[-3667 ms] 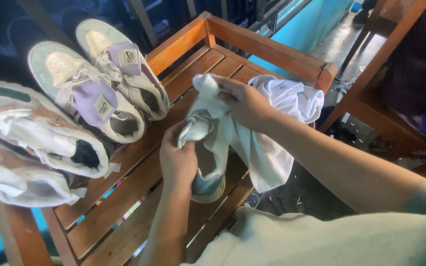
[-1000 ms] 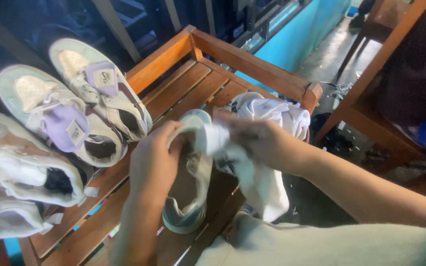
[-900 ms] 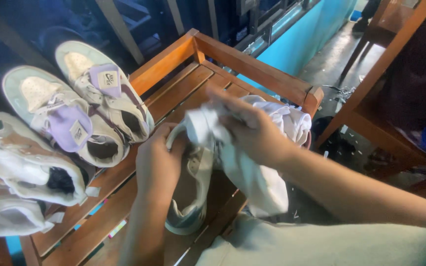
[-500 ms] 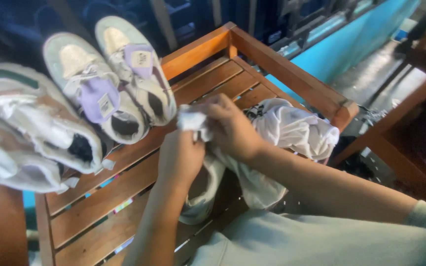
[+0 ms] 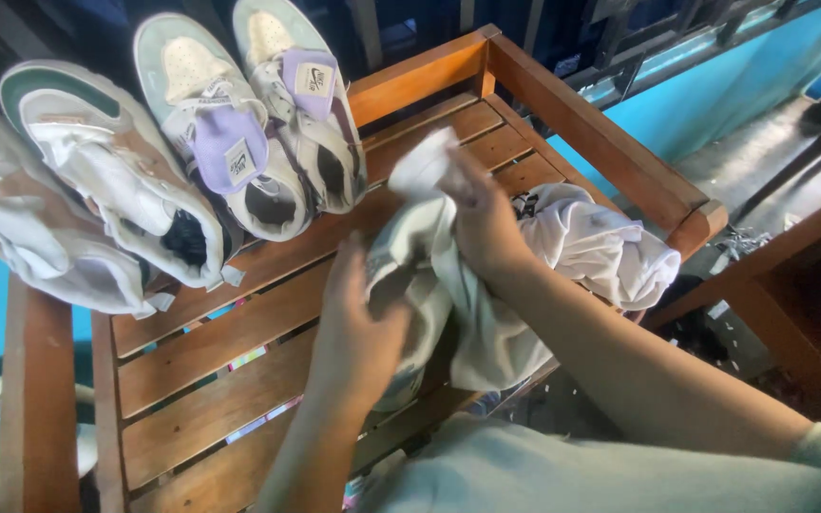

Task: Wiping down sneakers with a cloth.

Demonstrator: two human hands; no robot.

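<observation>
The left hand wraps around the side of a pale sneaker, holding it above the slatted wooden worktop. The right hand is closed on a white cloth, pressing a bunched corner of it against the sneaker's upper end, so the shoe sits between both hands. More of the cloth lies heaped just right of that wrist. To the left, two sneakers with lilac tongues, each bearing a small square label, rest beside two white sneakers at the worktop's edge.
</observation>
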